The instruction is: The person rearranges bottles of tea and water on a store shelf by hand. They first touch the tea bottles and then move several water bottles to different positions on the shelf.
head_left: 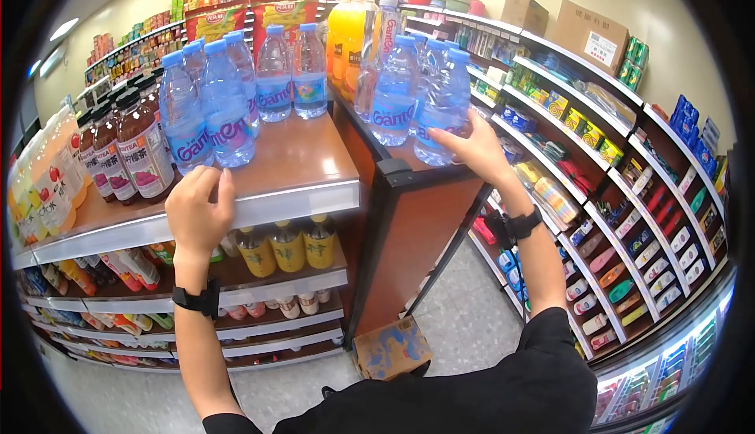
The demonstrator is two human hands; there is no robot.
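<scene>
On the brown shelf top [307, 151], my left hand [203, 207] is closed in a fist at the front edge, close to the bases of two clear Ganten water bottles [226, 112]. Its curled fingers are partly hidden from me. More blue-capped water bottles [274, 80] stand upright behind them. My right hand [478, 151] is around the lower part of another water bottle [445, 104], thumb across its front and fingers at its right side. That bottle stands on the end shelf, beside a second water bottle [395, 96] with a purple-lettered label.
Dark tea bottles [141, 147] stand left of the water. Orange drink bottles [350, 37] and red snack bags [216, 25] are behind. Yellow-labelled bottles [287, 249] fill a lower shelf. A cardboard box [393, 349] lies on the floor. Stocked wall shelves [598, 174] curve along the right.
</scene>
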